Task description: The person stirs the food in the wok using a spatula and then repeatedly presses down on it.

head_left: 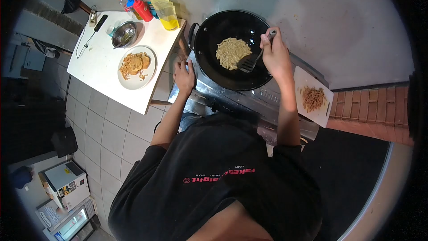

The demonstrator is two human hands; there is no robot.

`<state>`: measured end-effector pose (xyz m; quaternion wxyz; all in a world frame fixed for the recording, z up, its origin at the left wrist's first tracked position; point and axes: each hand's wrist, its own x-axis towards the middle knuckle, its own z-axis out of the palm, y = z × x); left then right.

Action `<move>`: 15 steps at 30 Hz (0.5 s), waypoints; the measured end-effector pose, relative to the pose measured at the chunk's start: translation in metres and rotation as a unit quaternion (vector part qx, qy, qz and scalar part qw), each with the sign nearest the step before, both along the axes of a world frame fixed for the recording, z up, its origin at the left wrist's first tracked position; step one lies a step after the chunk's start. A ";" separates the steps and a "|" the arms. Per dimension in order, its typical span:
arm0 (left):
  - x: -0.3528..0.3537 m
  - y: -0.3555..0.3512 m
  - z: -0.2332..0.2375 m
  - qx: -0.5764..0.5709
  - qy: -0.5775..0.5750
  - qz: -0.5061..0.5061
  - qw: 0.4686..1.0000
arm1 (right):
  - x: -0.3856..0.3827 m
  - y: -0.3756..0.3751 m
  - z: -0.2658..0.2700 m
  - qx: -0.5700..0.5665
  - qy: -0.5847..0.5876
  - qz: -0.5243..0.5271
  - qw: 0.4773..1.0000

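A large black wok (211, 69) stands on the metal stove (223, 93), with a heap of pale, short food pieces (232, 51) in its middle. My right hand (275, 56) is closed round the handle of a slotted spatula (248, 63). The spatula's dark blade rests at the lower right edge of the heap. To the left of the wok, my left hand (184, 76) lies on the stove's edge, fingers spread, holding nothing.
On the white table (102, 71) at left are a plate (151, 69) of food, a metal bowl (124, 35), a red bottle (142, 10) and a yellow pouch (166, 15). A white board (318, 116) with brown strips (313, 98) lies right of the stove, beside a brick ledge (370, 105).
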<state>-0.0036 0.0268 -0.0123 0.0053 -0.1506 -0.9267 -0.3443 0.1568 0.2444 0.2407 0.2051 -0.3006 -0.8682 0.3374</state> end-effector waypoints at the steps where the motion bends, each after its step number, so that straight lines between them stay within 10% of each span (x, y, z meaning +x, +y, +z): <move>1: 0.000 -0.001 -0.001 -0.001 -0.001 0.001 1.000 | 0.003 -0.003 0.003 -0.013 0.027 0.006 1.000; 15: 0.000 -0.001 0.001 -0.008 0.011 -0.009 1.000 | 0.016 -0.009 0.002 0.022 0.007 0.019 1.000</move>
